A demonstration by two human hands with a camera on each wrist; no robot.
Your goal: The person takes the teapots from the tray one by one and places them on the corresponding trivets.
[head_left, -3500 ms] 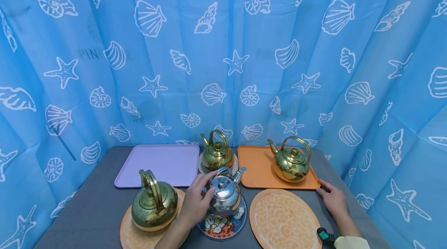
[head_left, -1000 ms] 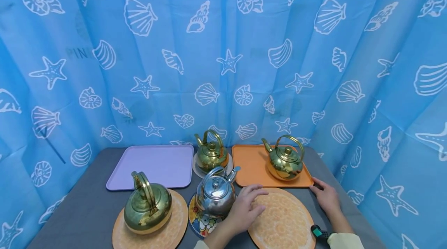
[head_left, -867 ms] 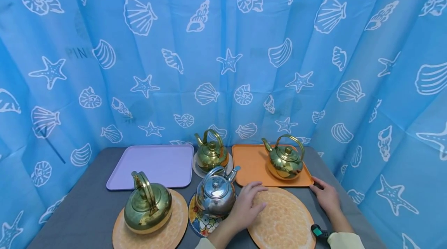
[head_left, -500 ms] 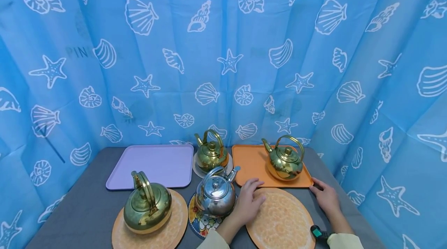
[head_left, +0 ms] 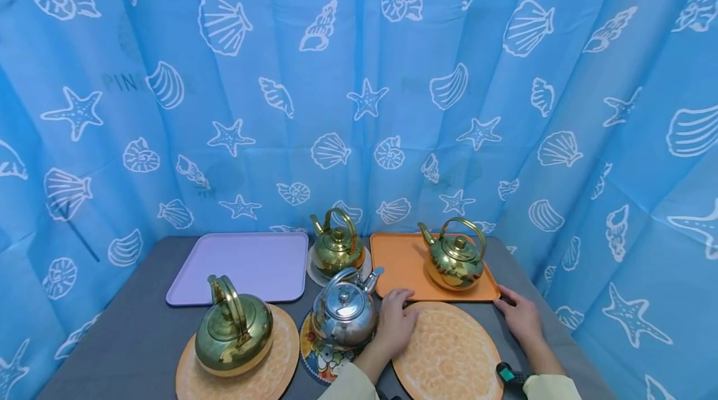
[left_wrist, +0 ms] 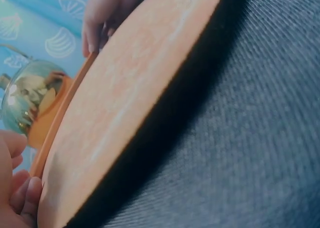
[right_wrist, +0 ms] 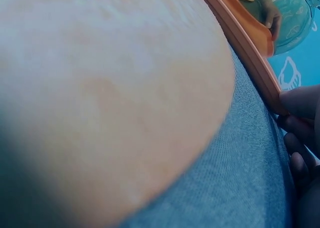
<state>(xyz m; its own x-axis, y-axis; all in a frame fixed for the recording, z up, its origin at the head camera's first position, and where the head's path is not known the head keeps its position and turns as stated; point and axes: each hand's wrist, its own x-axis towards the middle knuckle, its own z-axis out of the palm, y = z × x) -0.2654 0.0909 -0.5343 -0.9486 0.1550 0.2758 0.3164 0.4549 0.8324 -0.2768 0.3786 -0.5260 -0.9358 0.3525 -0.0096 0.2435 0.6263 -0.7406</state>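
Observation:
My left hand (head_left: 395, 324) is at the front left corner of the orange tray (head_left: 397, 263), with fingers and thumb on either side of the rim in the left wrist view. At the front right corner my right hand (head_left: 523, 316) pinches the tray's edge; its fingers (right_wrist: 300, 103) show there in the right wrist view. On the tray stands a gold kettle (head_left: 460, 263), spout to the left. Just left of my left hand, a silver kettle (head_left: 343, 319) sits on a patterned round mat (head_left: 320, 359). A round tan mat (head_left: 449, 350) lies between my forearms.
A larger gold kettle (head_left: 232, 341) rests on another tan mat (head_left: 280, 375) at the front left. The lilac tray (head_left: 247, 266) lies behind it. Another gold kettle (head_left: 336, 250) stands on a pale round plate (head_left: 314, 272). A blue shell-print curtain (head_left: 359, 107) hangs behind the table.
My left hand has left the silver kettle and moved right to the orange tray, its fingers drawing in at the rim over the last second. My right hand has stayed at its corner.

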